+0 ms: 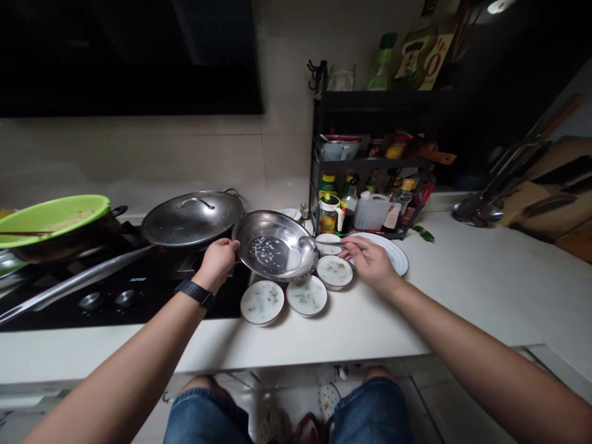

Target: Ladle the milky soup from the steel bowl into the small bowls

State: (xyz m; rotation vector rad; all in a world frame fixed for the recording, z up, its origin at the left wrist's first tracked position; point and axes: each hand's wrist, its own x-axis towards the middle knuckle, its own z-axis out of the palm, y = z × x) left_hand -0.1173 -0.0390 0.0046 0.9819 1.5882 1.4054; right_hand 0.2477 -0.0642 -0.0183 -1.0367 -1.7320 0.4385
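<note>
My left hand (217, 264), with a dark watch on the wrist, grips the left rim of a shiny metal basin (277, 223). The basin is tilted and holds a little whitish liquid with pale bits. In my closed right hand (370, 265) is the handle of a metal spoon (326, 243), its head at the basin's right inner side. Below the basin stand a bowl of whitish soup with green bits (262, 303), a second such bowl (307, 296) and a third (334, 272). Another small bowl (328, 244) sits behind them, partly hidden.
A lidded pan (193, 217) with a long handle rests on the black stove (152, 299). Farther left is a green strainer (74, 216). A patterned plate (395, 253) lies behind my right hand. The black rack (370, 98) holds several bottles; ladles (478, 211) lie at the right.
</note>
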